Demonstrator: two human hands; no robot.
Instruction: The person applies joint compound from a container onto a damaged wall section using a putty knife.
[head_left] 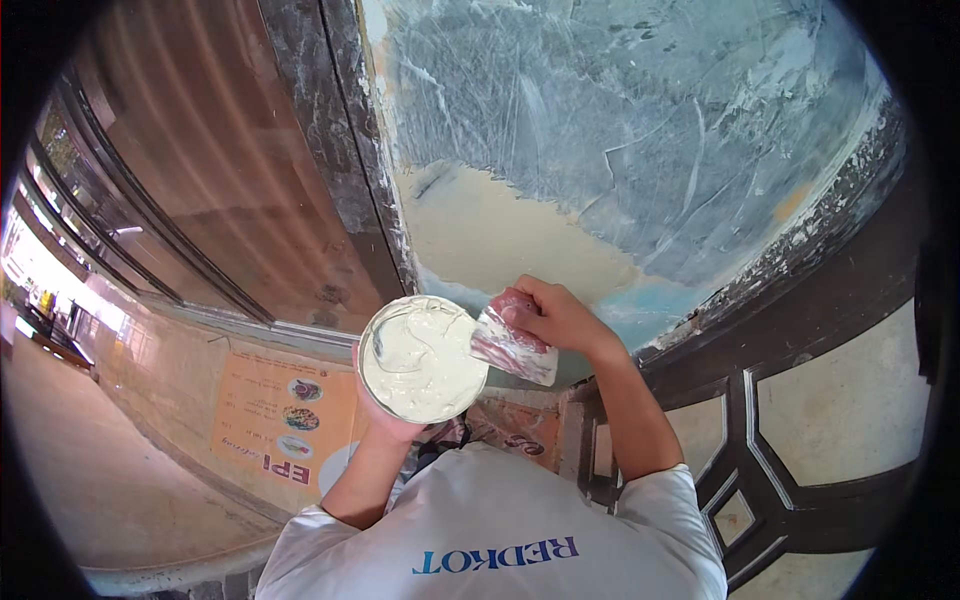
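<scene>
My left hand (390, 418) is closed round the lower side of a round tub (367, 388) and holds it up with the mouth facing me. Thick cream-white paste (425, 365) fills the tub, its surface swirled. My right hand (562, 318) grips a reddish putty scraper (515, 342) smeared with the same paste, thumb on its upper part. The scraper's left edge meets the tub's right rim. Just beyond my right hand is a wall (560, 120) with a rough grey-blue face, and a smooth cream patch (500, 235) covers its lower left part.
Left of the wall stands a dark frame strip (320, 120) beside a brown-tinted glass panel (210, 130). An orange poster (265, 405) with food pictures lies below left. At right are a dark brown wall edge (800, 270) and a dark door (780, 500) with pale panels.
</scene>
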